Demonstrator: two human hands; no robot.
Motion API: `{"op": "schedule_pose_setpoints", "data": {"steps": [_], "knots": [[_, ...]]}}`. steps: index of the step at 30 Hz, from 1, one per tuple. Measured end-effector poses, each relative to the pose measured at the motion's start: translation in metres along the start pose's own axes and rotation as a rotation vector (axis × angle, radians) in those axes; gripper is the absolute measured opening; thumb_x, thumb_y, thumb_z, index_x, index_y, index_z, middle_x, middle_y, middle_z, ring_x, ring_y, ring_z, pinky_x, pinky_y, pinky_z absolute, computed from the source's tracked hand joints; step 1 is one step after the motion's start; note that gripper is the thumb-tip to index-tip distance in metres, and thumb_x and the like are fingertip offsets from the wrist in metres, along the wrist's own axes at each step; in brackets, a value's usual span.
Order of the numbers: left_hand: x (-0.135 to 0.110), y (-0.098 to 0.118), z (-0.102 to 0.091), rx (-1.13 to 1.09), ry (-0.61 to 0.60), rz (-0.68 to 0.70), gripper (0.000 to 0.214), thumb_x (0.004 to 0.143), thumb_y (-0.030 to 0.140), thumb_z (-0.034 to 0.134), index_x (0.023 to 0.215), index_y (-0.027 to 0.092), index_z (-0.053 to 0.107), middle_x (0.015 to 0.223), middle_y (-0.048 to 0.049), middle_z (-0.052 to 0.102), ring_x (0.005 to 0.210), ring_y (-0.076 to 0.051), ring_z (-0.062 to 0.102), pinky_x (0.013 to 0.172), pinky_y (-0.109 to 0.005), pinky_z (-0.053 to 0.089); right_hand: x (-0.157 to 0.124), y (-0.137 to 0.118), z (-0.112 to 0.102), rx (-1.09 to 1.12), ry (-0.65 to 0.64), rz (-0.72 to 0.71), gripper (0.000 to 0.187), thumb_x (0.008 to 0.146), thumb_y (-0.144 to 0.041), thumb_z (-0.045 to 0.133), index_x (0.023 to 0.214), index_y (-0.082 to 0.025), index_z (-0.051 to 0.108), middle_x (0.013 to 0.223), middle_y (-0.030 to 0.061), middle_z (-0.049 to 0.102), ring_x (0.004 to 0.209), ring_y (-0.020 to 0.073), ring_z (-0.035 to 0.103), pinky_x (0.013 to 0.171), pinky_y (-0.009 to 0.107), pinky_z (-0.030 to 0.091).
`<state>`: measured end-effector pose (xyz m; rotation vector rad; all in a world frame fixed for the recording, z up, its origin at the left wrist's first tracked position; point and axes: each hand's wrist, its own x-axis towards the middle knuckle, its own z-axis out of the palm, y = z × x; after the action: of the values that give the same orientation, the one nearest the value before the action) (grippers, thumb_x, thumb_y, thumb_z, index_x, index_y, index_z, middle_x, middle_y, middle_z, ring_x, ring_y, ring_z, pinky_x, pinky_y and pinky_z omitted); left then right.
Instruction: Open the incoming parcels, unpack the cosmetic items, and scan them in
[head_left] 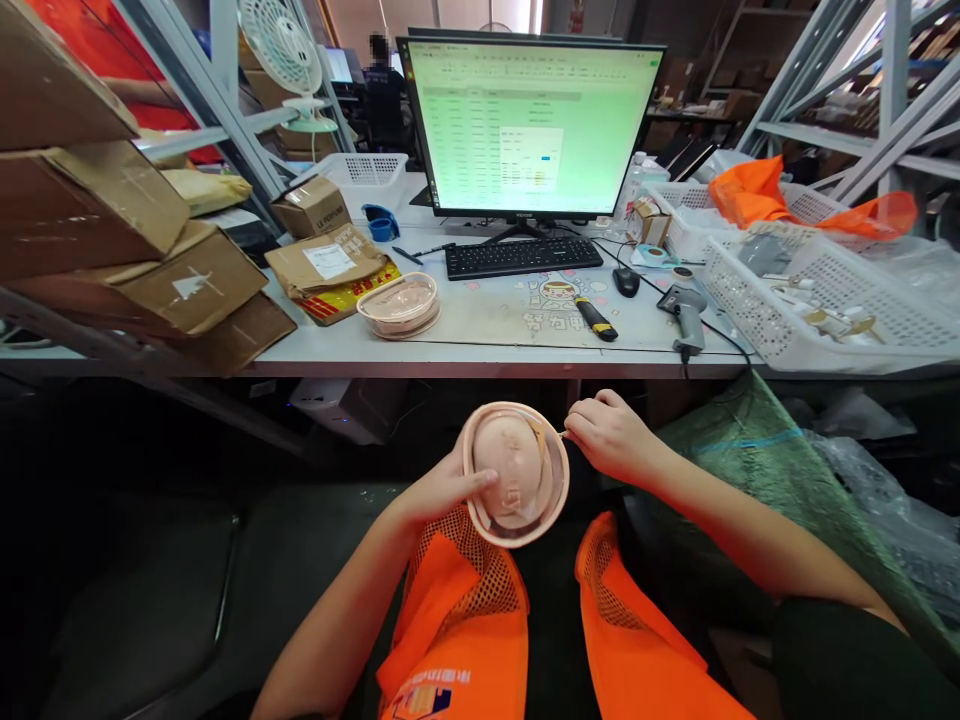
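A pale pink round bowl (pixel 556 486) is tilted toward me above my lap. Inside it sits a raised oval piece (pixel 508 470) with embossed lettering. My left hand (pixel 457 485) grips the bowl's left side, thumb over the rim and onto the inner piece. At the right edge of the bowl, my right hand (pixel 607 432) is closed in a pinch. A tiny thin bit shows at those fingertips, but I cannot tell what it is. On the desk stands a similar pink container (pixel 401 302), apart from both hands.
A monitor (pixel 536 125), keyboard (pixel 525 257), mouse (pixel 625 281), yellow-black cutter (pixel 596 318) and barcode scanner (pixel 684 318) are on the desk. Cardboard boxes (pixel 187 280) crowd the left. White baskets (pixel 795 345) stand at right, above a green sack (pixel 739 440). Someone sits in the background.
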<state>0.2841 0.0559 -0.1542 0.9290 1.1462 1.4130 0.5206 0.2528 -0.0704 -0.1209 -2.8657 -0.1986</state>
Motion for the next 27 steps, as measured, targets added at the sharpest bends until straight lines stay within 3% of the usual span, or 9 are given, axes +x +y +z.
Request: {"op": "schedule_pose_setpoints", "data": {"steps": [3, 6, 9, 12, 14, 16, 19, 22, 27], "knots": [[-0.003, 0.010, 0.003, 0.104, -0.249, -0.003, 0.090, 0.075, 0.030, 0.090, 0.156, 0.023, 0.052, 0.157, -0.0144, 0.057, 0.145, -0.035, 0.055, 0.121, -0.054, 0.044, 0.011, -0.006, 0.001, 0.059, 0.013, -0.035, 0.028, 0.109, -0.027, 0.048, 0.086, -0.020, 0.062, 0.086, 0.0063, 0.067, 0.079, 0.0201, 0.055, 0.084, 0.040, 0.035], [0.002, 0.017, 0.012, 0.180, -0.493, 0.026, 0.102, 0.057, 0.033, 0.100, 0.150, 0.022, 0.060, 0.149, -0.0132, 0.064, 0.135, -0.035, 0.065, 0.109, -0.050, 0.055, 0.021, -0.025, 0.009, 0.253, -0.052, -0.152, 0.028, 0.109, -0.028, 0.049, 0.086, -0.020, 0.063, 0.083, 0.0045, 0.066, 0.078, 0.0180, 0.058, 0.082, 0.037, 0.038], [0.002, 0.013, 0.015, 0.162, -0.597, 0.033, 0.107, 0.041, 0.038, 0.104, 0.141, 0.021, 0.069, 0.137, -0.0125, 0.072, 0.119, -0.034, 0.074, 0.098, -0.044, 0.062, 0.019, -0.041, 0.013, 0.488, -0.185, -0.243, 0.028, 0.109, -0.030, 0.048, 0.087, -0.021, 0.064, 0.083, 0.0037, 0.065, 0.073, 0.0162, 0.058, 0.073, 0.032, 0.042], [-0.017, -0.009, 0.011, 0.061, -0.559, -0.119, 0.104, 0.059, 0.043, 0.099, 0.153, 0.026, 0.057, 0.146, -0.0147, 0.066, 0.129, -0.035, 0.069, 0.105, -0.049, 0.058, 0.005, -0.041, 0.005, 0.643, -0.191, -0.142, 0.026, 0.109, -0.030, 0.046, 0.090, -0.021, 0.063, 0.086, 0.0054, 0.066, 0.074, 0.0174, 0.058, 0.070, 0.032, 0.045], [-0.038, -0.031, 0.008, -0.038, -0.469, -0.200, 0.104, 0.070, 0.045, 0.095, 0.160, 0.029, 0.047, 0.158, -0.0170, 0.055, 0.141, -0.036, 0.059, 0.112, -0.054, 0.052, -0.008, -0.034, -0.005, 0.715, -0.149, -0.028, 0.023, 0.108, -0.029, 0.047, 0.093, -0.021, 0.062, 0.088, 0.0064, 0.066, 0.078, 0.0186, 0.060, 0.071, 0.032, 0.048], [-0.059, -0.054, 0.010, -0.111, -0.314, -0.203, 0.101, 0.075, 0.048, 0.092, 0.162, 0.031, 0.044, 0.165, -0.0178, 0.046, 0.148, -0.036, 0.052, 0.119, -0.055, 0.046, -0.019, -0.027, -0.014, 0.750, -0.135, 0.050, 0.022, 0.108, -0.029, 0.047, 0.094, -0.022, 0.061, 0.089, 0.0062, 0.066, 0.080, 0.0187, 0.060, 0.072, 0.032, 0.049], [-0.077, -0.076, 0.017, -0.123, -0.110, -0.143, 0.090, 0.085, 0.058, 0.080, 0.162, 0.029, 0.044, 0.165, -0.0181, 0.046, 0.151, -0.036, 0.048, 0.125, -0.056, 0.039, -0.026, -0.022, -0.026, 0.761, -0.199, 0.072, 0.023, 0.109, -0.030, 0.048, 0.091, -0.022, 0.061, 0.086, 0.0045, 0.065, 0.076, 0.0173, 0.060, 0.069, 0.030, 0.048], [-0.074, -0.072, 0.016, -0.039, -0.124, -0.084, 0.083, 0.089, 0.066, 0.070, 0.159, 0.026, 0.050, 0.159, -0.0188, 0.053, 0.147, -0.038, 0.053, 0.125, -0.058, 0.037, -0.022, -0.024, -0.033, 0.746, -0.273, -0.009, 0.024, 0.109, -0.030, 0.050, 0.090, -0.022, 0.062, 0.084, 0.0031, 0.067, 0.074, 0.0163, 0.059, 0.067, 0.030, 0.046], [-0.055, -0.025, 0.012, 0.232, -0.232, -0.018, 0.066, 0.089, 0.053, 0.075, 0.148, 0.025, 0.063, 0.150, -0.0149, 0.063, 0.139, -0.036, 0.062, 0.119, -0.050, 0.048, -0.004, -0.036, -0.022, 0.617, -0.228, -0.087, 0.028, 0.108, -0.030, 0.049, 0.088, -0.020, 0.066, 0.082, 0.0052, 0.068, 0.071, 0.0170, 0.058, 0.072, 0.033, 0.045]]}}
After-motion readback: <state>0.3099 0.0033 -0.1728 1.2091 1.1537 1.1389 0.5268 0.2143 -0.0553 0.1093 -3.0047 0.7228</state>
